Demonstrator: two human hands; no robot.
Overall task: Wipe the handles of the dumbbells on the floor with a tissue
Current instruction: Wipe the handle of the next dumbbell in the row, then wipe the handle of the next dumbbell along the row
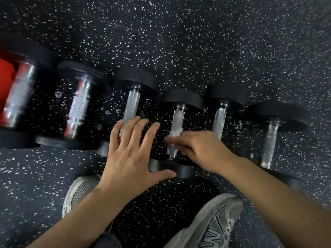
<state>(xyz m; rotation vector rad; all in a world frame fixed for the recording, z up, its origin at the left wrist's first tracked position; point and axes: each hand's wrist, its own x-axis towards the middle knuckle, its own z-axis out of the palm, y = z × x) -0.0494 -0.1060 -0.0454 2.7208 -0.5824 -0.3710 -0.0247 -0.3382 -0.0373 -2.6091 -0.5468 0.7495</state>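
Several black dumbbells with knurled chrome handles lie in a row on the speckled rubber floor (197,42). My right hand (198,149) holds a white tissue (175,132) pressed around the handle of the middle small dumbbell (176,119). My left hand (130,151) hovers with fingers spread over the lower part of the neighbouring dumbbell's handle (131,104), its thumb by the small dumbbell's near weight (172,169). I cannot tell whether the left hand touches anything.
Two larger dumbbells (78,108) lie at the left beside a red object (7,83). Two more dumbbells (219,119) lie to the right. My grey sneakers (215,222) stand on the floor below the row.
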